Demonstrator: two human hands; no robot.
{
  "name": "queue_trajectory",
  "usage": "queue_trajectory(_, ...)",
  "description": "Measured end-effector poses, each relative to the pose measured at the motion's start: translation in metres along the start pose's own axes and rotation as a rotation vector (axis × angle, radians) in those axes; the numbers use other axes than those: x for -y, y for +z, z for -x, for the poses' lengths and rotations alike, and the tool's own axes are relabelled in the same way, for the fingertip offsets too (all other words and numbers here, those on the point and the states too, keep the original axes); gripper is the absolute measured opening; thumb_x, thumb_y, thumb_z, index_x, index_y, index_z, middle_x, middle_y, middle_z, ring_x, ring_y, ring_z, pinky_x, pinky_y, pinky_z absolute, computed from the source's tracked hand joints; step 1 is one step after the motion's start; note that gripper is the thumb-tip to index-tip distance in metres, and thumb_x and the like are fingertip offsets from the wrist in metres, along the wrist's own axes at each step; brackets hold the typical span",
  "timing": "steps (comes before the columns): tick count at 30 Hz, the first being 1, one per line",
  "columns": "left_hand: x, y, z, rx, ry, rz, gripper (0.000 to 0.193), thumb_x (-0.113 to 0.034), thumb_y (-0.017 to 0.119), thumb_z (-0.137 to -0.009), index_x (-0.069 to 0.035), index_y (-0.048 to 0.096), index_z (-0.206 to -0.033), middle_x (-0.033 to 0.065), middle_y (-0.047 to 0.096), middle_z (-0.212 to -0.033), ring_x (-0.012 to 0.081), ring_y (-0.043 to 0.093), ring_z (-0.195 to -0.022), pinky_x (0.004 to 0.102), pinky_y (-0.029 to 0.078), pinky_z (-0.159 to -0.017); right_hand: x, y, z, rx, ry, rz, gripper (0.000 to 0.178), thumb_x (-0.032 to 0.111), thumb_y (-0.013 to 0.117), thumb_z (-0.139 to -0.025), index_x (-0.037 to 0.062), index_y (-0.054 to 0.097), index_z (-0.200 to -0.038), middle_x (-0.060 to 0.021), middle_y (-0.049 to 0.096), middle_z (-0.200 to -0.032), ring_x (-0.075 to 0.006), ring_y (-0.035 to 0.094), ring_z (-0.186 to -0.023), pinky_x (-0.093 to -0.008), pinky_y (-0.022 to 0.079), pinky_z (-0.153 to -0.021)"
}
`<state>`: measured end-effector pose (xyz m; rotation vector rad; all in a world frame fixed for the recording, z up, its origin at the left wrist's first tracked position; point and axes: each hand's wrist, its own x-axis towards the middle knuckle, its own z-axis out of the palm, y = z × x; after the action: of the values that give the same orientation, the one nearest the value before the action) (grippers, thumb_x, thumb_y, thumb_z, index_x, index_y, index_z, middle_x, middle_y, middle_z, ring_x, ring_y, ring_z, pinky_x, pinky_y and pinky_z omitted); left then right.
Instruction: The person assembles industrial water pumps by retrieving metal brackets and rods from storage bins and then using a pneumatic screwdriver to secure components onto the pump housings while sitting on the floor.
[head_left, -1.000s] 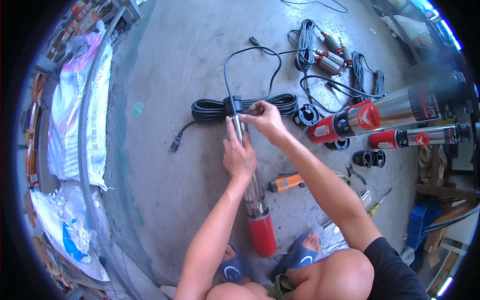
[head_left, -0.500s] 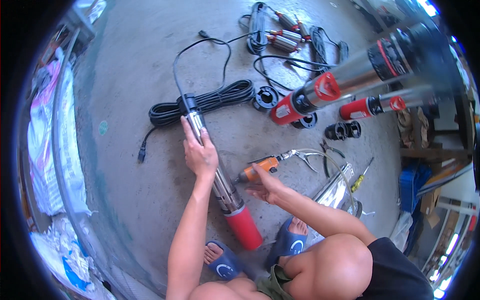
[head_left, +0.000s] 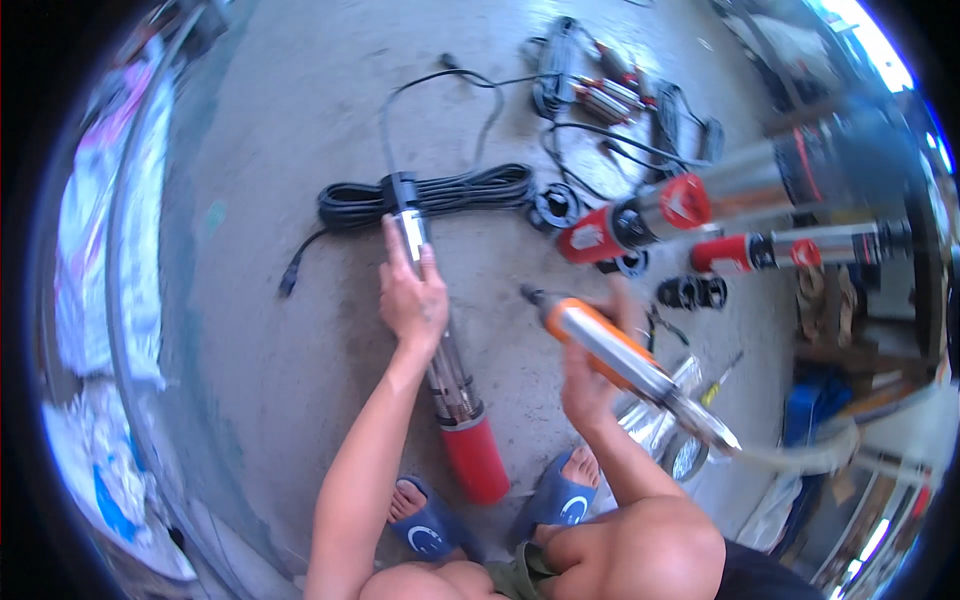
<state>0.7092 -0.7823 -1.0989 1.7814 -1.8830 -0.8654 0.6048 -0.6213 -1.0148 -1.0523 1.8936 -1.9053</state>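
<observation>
at the left edge of the frame we see white sacks [head_left: 105, 220]. in the upper middle a coil of black cord [head_left: 350, 203] lies in a long bundle, maybe so it does not tangle. our left hand [head_left: 415, 300] is curled over the top half of a steel tube [head_left: 446, 370] in the middle of the frame; we think this stops it rolling. the tube's red end is at the lower middle, between our blue slippers [head_left: 567, 495]. right of that, our right hand [head_left: 580, 388] grips an orange tool [head_left: 606, 346] up off the floor. its dark tip points to the upper left and does not touch the tube. at the right, red and steel pumps [head_left: 685, 200] lie near each other, perhaps to be handy.
</observation>
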Motion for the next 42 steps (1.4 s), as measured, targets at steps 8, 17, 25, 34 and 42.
queue_trajectory(8, -0.001, -0.012, -0.002, 0.080, -0.091, -0.025, 0.065, -0.044, 0.045, -0.099, -0.026, 0.021, -0.157, 0.0225, 0.062, -0.100, 0.0421, 0.063, -0.092, 0.0531, 0.050, -0.081, 0.023, 0.118, -0.126, 0.084, -0.270, -0.496, 0.061, -0.002, 0.051, -0.082, -0.0036, 0.038, -0.142, -0.0188, 0.049, -0.142, -0.0303, 0.050, -0.132, -0.0382, 0.042, -0.109)
queue_trajectory(17, -0.002, -0.009, -0.002, 0.105, -0.094, 0.045, 0.067, -0.043, 0.047, -0.098, -0.029, 0.019, -0.157, 0.0204, 0.059, -0.098, 0.0425, 0.064, -0.088, 0.0526, 0.052, -0.078, -0.033, 0.169, -0.133, 0.170, 0.087, -0.489, 0.021, -0.004, 0.055, -0.082, -0.0025, 0.057, -0.102, -0.0130, 0.067, -0.091, -0.0126, 0.061, -0.065, -0.0250, 0.050, -0.059)
queue_trajectory(25, 0.001, -0.007, -0.004, 0.105, -0.104, 0.046, 0.068, -0.043, 0.047, -0.097, -0.026, 0.020, -0.157, 0.0201, 0.058, -0.101, 0.0422, 0.064, -0.087, 0.0528, 0.052, -0.079, -0.046, 0.177, -0.126, 0.119, 0.147, -0.523, 0.021, -0.005, 0.055, -0.081, -0.0016, 0.056, -0.101, -0.0119, 0.064, -0.088, -0.0141, 0.059, -0.066, -0.0268, 0.050, -0.060)
queue_trajectory(34, 0.002, -0.008, -0.003, 0.100, -0.079, 0.063, 0.067, -0.041, 0.046, -0.098, -0.025, 0.020, -0.157, 0.0210, 0.058, -0.102, 0.0420, 0.064, -0.089, 0.0527, 0.052, -0.080, -0.048, 0.175, -0.127, 0.098, 0.157, -0.533, 0.020, -0.004, 0.055, -0.081, -0.0015, 0.055, -0.101, -0.0126, 0.061, -0.089, -0.0167, 0.058, -0.067, -0.0306, 0.050, -0.065)
queue_trajectory(42, 0.000, -0.008, -0.003, 0.111, -0.078, 0.028, 0.068, -0.041, 0.046, -0.099, -0.026, 0.017, -0.158, 0.0207, 0.058, -0.103, 0.0414, 0.064, -0.089, 0.0526, 0.051, -0.081, -0.051, 0.175, -0.126, 0.061, 0.160, -0.551, 0.021, -0.003, 0.055, -0.080, -0.0013, 0.055, -0.101, -0.0123, 0.062, -0.088, -0.0161, 0.058, -0.064, -0.0292, 0.049, -0.061)
